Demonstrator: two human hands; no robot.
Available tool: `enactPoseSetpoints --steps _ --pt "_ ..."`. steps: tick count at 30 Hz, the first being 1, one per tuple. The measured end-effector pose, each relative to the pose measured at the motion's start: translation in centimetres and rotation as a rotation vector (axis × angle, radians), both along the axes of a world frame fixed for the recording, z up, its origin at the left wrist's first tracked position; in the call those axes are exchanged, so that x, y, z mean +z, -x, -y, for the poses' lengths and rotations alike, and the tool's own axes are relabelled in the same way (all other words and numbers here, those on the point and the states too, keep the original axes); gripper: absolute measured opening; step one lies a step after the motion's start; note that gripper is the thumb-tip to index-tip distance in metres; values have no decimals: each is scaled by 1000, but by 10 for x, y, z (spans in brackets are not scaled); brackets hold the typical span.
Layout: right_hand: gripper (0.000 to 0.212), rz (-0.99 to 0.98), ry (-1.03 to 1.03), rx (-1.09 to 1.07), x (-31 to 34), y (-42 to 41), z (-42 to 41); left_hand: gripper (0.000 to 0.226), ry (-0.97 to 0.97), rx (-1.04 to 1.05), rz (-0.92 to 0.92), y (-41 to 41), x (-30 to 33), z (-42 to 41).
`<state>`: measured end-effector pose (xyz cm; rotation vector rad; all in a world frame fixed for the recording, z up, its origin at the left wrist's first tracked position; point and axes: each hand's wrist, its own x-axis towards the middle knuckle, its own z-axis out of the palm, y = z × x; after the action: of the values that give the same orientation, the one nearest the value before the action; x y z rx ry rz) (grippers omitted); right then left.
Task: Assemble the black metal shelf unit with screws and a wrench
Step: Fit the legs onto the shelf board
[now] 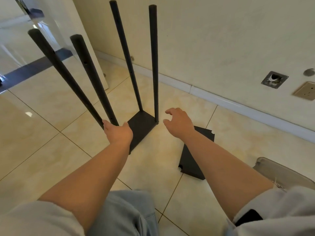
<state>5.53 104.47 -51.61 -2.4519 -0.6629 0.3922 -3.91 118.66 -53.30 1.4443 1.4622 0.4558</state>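
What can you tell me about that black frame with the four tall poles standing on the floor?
The black metal shelf frame stands on the pale tiled floor near the wall. Four slim round matte poles, with small holes along them, rise from the corners of a flat rectangular base plate. The left hand holds it low at the nearest poles; the right hand hovers open beside it, not touching.

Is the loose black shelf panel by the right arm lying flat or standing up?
Lying flat. The loose shelf panel rests on the floor tiles, partly hidden by the right forearm, while the frame stands upright beside it.
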Motion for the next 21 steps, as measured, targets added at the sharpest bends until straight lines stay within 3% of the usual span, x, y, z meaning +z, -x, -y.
enactPoseSetpoints --steps 10,17,21 --pt "39 -9 12 38 2 -3 -30 62 -119 -135 53 -12 0 -43" --pt "37 -29 14 33 3 -4 -34 40 -207 -198 -62 -11 -1 -45" --pt "37 -42 -13 37 8 0 -33 33 -294 -368 -123 -6 4 -27"
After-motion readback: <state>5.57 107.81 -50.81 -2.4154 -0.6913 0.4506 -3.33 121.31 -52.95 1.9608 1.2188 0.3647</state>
